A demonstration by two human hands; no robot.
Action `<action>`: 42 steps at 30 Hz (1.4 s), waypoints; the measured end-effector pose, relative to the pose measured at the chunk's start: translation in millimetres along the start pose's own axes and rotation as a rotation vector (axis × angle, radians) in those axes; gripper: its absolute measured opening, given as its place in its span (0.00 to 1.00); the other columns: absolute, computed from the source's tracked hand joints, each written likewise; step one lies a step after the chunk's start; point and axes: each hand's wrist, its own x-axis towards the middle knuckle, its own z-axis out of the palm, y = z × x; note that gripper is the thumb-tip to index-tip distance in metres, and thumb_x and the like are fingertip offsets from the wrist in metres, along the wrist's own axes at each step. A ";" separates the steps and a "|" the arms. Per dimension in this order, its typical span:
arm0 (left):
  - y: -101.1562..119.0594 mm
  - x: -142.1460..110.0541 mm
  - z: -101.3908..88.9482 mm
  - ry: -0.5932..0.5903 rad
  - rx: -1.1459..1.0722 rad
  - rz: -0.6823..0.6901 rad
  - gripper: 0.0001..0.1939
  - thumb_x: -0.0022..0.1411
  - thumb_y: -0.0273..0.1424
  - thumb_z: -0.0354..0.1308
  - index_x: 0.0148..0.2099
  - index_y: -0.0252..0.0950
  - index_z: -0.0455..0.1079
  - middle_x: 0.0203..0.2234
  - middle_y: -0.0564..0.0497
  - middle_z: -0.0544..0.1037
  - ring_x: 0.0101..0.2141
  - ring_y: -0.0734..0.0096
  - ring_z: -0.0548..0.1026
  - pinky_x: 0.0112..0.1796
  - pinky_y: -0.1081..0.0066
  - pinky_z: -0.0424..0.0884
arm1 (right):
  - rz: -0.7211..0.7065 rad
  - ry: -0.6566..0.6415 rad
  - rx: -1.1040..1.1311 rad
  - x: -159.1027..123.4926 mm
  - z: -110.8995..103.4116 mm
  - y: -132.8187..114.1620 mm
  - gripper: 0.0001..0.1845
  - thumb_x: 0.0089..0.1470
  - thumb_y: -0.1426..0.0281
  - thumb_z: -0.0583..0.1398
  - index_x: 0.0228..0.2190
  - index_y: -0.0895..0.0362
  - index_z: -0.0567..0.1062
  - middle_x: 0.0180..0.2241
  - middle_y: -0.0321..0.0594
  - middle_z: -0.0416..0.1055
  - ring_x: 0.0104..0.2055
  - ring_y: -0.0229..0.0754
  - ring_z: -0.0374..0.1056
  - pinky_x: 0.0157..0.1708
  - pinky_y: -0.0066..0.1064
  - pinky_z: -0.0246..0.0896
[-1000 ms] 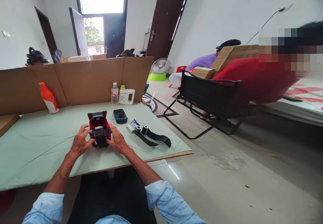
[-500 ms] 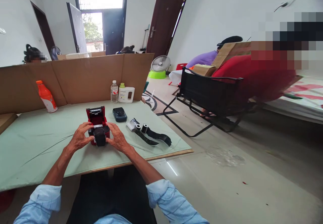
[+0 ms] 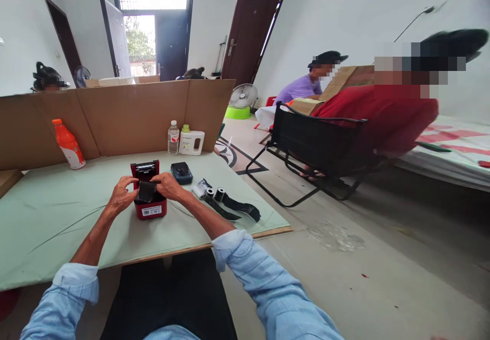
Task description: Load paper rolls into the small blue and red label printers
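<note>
A small red printer [image 3: 150,209] with its lid up stands on the pale green table [image 3: 57,222]. My left hand [image 3: 121,195] grips its left side, fingers curled. My right hand [image 3: 168,185] is closed on a black roll [image 3: 145,191] held over the printer's open top. To the right lie a dark blue device [image 3: 181,172], a white roll [image 3: 199,190] and two black rolls with loose black strips [image 3: 233,207].
A cardboard screen [image 3: 126,115] stands along the table's back. An orange bottle [image 3: 69,146], a water bottle [image 3: 173,139] and a white jug [image 3: 191,142] stand by it. A black folding chair [image 3: 314,148] and people in red and purple are to the right.
The black roll has risen from the printer's front to over its open top. My right hand moved up and left onto it. The printer's front label now shows.
</note>
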 end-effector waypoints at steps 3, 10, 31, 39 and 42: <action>-0.5 -0.3 1.1 -0.135 -0.003 -0.027 0.26 0.53 0.42 0.66 0.52 0.37 0.80 0.54 0.42 0.80 0.54 0.50 0.77 0.46 0.59 0.77 | 0.001 -0.013 0.055 12.3 -8.4 0.7 0.13 0.53 0.73 0.59 0.29 0.61 0.85 0.22 0.33 0.73 0.29 0.36 0.67 0.30 0.24 0.55; 25.0 -5.0 -6.8 -0.367 0.232 0.080 0.37 0.52 0.47 0.70 0.61 0.37 0.73 0.52 0.42 0.81 0.51 0.46 0.78 0.50 0.55 0.74 | 0.028 0.003 0.348 22.4 -45.0 -5.2 0.13 0.52 0.64 0.62 0.23 0.60 0.78 0.22 0.31 0.69 0.26 0.34 0.65 0.25 0.21 0.60; 144.6 76.1 157.2 -0.463 -0.543 -0.057 0.45 0.44 0.51 0.75 0.61 0.35 0.73 0.48 0.39 0.83 0.43 0.54 0.83 0.34 0.66 0.79 | 0.131 0.298 0.334 -72.2 -219.8 30.6 0.22 0.45 0.54 0.73 0.23 0.61 0.80 0.25 0.36 0.75 0.27 0.34 0.71 0.22 0.21 0.73; 162.7 131.6 211.9 -0.546 -0.248 0.188 0.21 0.52 0.44 0.68 0.41 0.31 0.82 0.24 0.52 0.79 0.26 0.69 0.74 0.28 0.72 0.71 | 0.236 0.590 0.483 -117.1 -241.2 91.1 0.19 0.42 0.58 0.75 0.25 0.60 0.78 0.24 0.34 0.72 0.28 0.36 0.72 0.24 0.24 0.74; 170.3 157.7 232.0 -0.539 0.031 0.313 0.16 0.55 0.39 0.62 0.38 0.32 0.83 0.19 0.56 0.72 0.25 0.73 0.69 0.27 0.74 0.63 | 0.365 0.729 0.563 -140.6 -240.1 115.5 0.17 0.40 0.62 0.75 0.27 0.59 0.78 0.25 0.34 0.76 0.29 0.38 0.75 0.26 0.26 0.75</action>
